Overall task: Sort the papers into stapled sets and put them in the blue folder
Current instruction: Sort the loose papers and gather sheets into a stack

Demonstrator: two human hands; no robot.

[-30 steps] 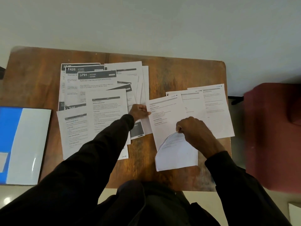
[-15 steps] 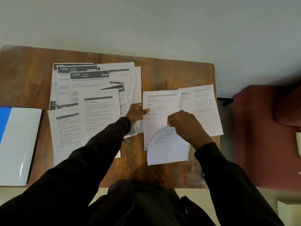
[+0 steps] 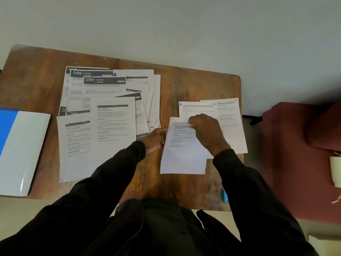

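Observation:
A printed sheet [image 3: 182,154] lies near the table's front, right of centre. My right hand [image 3: 206,133] pinches its top edge, and my left hand [image 3: 156,138] holds its left edge. Two more sheets [image 3: 230,124] lie overlapped behind it on the right. A spread of several printed papers [image 3: 103,111], some with dark headers, covers the table's left middle. The blue folder [image 3: 20,150] lies open at the left edge, its blue cover and glossy white inside showing. A small blue object [image 3: 224,195], perhaps a stapler, rests at the front edge.
The wooden table [image 3: 184,85] ends just right of the two sheets. A dark red chair [image 3: 302,154] stands to the right, with a pale cup-like object [image 3: 335,170] on it. Bare wood shows along the far edge and at the front centre.
The page that my right hand was lifting by its lower corner has come forward and now lies flat on top, nearer me. My right hand moved to its top edge.

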